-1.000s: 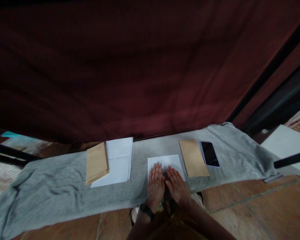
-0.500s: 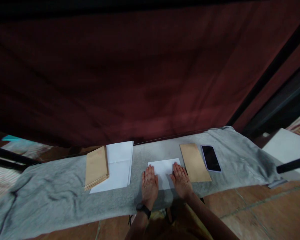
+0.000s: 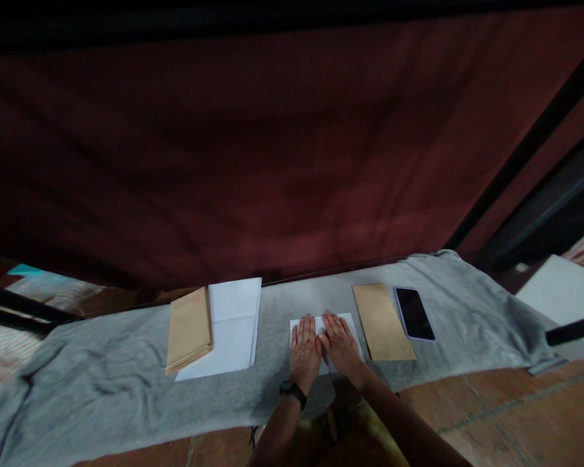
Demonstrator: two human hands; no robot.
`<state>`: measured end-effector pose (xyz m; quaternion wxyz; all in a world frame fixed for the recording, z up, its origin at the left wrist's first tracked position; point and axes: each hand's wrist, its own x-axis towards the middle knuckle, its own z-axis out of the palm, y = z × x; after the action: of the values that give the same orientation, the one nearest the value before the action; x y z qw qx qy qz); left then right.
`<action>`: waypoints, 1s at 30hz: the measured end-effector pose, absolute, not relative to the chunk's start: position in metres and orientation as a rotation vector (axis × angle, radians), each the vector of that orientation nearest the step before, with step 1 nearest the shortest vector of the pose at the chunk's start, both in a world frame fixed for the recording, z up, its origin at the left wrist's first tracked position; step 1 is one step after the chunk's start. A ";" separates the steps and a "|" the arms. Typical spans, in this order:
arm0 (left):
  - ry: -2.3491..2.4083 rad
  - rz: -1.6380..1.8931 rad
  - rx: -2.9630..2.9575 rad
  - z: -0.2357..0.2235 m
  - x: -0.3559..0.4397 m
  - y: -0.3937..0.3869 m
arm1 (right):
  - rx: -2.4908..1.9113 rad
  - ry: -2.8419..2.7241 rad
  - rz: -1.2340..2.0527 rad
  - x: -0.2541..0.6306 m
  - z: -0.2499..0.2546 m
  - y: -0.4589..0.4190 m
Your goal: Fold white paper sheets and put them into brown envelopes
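Both palms lie flat on a folded sheet of white paper (image 3: pixel 355 331) in front of me. My left hand (image 3: pixel 305 350), with a dark watch on its wrist, covers the sheet's left half, fingers stretched out. My right hand (image 3: pixel 341 347) rests on the right half, also with its fingers outstretched. The two thumbs come close together near the middle. To the right lies a single brown envelope (image 3: pixel 383 322), near my right hand. On the left, a stack of brown envelopes (image 3: pixel 187 329) overlaps larger white sheets (image 3: pixel 233 324) with a crease across them.
A phone (image 3: pixel 414 314) lies beyond the single envelope. Grey cloth (image 3: pixel 126 383) covers the long narrow surface. Behind it hangs a dark red curtain (image 3: pixel 292 162). A dark bar (image 3: pixel 574 329) and a white panel (image 3: pixel 564 292) stand at the right.
My hands have slid inward from the paper's outer parts toward its middle and are now close together. The papers, envelopes and phone keep their places on the cloth.
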<state>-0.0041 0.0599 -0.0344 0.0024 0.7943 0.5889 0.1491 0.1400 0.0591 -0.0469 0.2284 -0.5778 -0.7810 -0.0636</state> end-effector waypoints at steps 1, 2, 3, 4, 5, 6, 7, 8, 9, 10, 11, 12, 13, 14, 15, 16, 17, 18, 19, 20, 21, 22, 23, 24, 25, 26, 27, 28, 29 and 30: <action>1.860 0.475 2.487 -0.035 -0.007 0.059 | -1.594 -2.133 -0.198 0.143 -0.049 0.059; 1.875 0.485 2.483 -0.035 -0.009 0.058 | -1.608 -2.109 -0.216 0.145 -0.052 0.059; 1.894 0.499 2.477 -0.036 -0.012 0.057 | -1.627 -2.084 -0.229 0.147 -0.054 0.059; 1.915 0.515 2.469 -0.036 -0.016 0.056 | -1.646 -2.062 -0.239 0.149 -0.055 0.058; 1.937 0.530 2.460 -0.037 -0.019 0.056 | -1.662 -2.046 -0.248 0.151 -0.056 0.058; 1.957 0.545 2.451 -0.037 -0.022 0.055 | -1.674 -2.032 -0.257 0.152 -0.056 0.058; 1.976 0.557 2.443 -0.037 -0.025 0.054 | -1.686 -2.017 -0.266 0.154 -0.057 0.058; 1.996 0.567 2.434 -0.036 -0.027 0.054 | -1.698 -2.001 -0.275 0.155 -0.057 0.057; 2.019 0.575 2.424 -0.036 -0.030 0.053 | -1.711 -1.985 -0.280 0.157 -0.057 0.057; 2.041 0.581 2.413 -0.035 -0.033 0.052 | -1.724 -1.974 -0.281 0.158 -0.057 0.057; 2.064 0.586 2.399 -0.035 -0.035 0.052 | -1.736 -1.966 -0.278 0.159 -0.057 0.056; 2.086 0.592 2.383 -0.034 -0.038 0.051 | -1.747 -1.962 -0.272 0.161 -0.057 0.056; 2.103 0.601 2.366 -0.034 -0.040 0.050 | -1.755 -1.961 -0.265 0.161 -0.057 0.055; 2.114 0.615 2.347 -0.034 -0.043 0.049 | -1.761 -1.963 -0.261 0.162 -0.058 0.055; 2.119 0.637 2.325 -0.034 -0.045 0.048 | -1.765 -1.964 -0.260 0.162 -0.058 0.055; 2.121 0.667 2.297 -0.035 -0.046 0.046 | -1.768 -1.961 -0.262 0.162 -0.058 0.055; 2.117 0.703 2.260 -0.035 -0.047 0.045 | -1.770 -1.957 -0.267 0.162 -0.058 0.055; 2.105 0.743 2.213 -0.036 -0.048 0.042 | -1.770 -1.953 -0.272 0.162 -0.058 0.056; 2.084 0.786 2.151 -0.036 -0.048 0.040 | -1.768 -1.951 -0.275 0.162 -0.058 0.056; 2.058 0.835 2.066 -0.036 -0.047 0.038 | -1.765 -1.949 -0.276 0.161 -0.058 0.056; 2.027 0.881 1.971 -0.036 -0.047 0.036 | -1.761 -1.948 -0.278 0.161 -0.058 0.056; 1.996 0.921 1.879 -0.035 -0.046 0.034 | -1.757 -1.948 -0.280 0.161 -0.058 0.056; 1.970 0.954 1.799 -0.034 -0.045 0.033 | -1.751 -1.947 -0.284 0.161 -0.059 0.056; 1.953 0.976 1.742 -0.032 -0.044 0.033 | -1.744 -1.945 -0.290 0.161 -0.059 0.056; 1.939 0.997 1.688 -0.030 -0.044 0.035 | -1.739 -1.941 -0.297 0.161 -0.059 0.056; 1.925 1.015 1.635 -0.028 -0.044 0.037 | -1.734 -1.939 -0.303 0.161 -0.060 0.056; 1.910 1.033 1.581 -0.025 -0.044 0.041 | -1.732 -1.939 -0.308 0.161 -0.060 0.056; 1.894 1.052 1.520 -0.021 -0.044 0.045 | -1.732 -1.941 -0.311 0.162 -0.061 0.056; 1.881 1.072 1.469 -0.018 -0.043 0.049 | -1.735 -1.944 -0.315 0.162 -0.061 0.056; 1.870 1.084 1.421 -0.014 -0.043 0.053 | -1.739 -1.946 -0.321 0.162 -0.062 0.057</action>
<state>-0.0430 0.0531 -0.0142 0.2739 0.5283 0.6954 0.4029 0.1619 0.0565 -0.0619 0.2533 -0.6397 -0.7160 -0.1181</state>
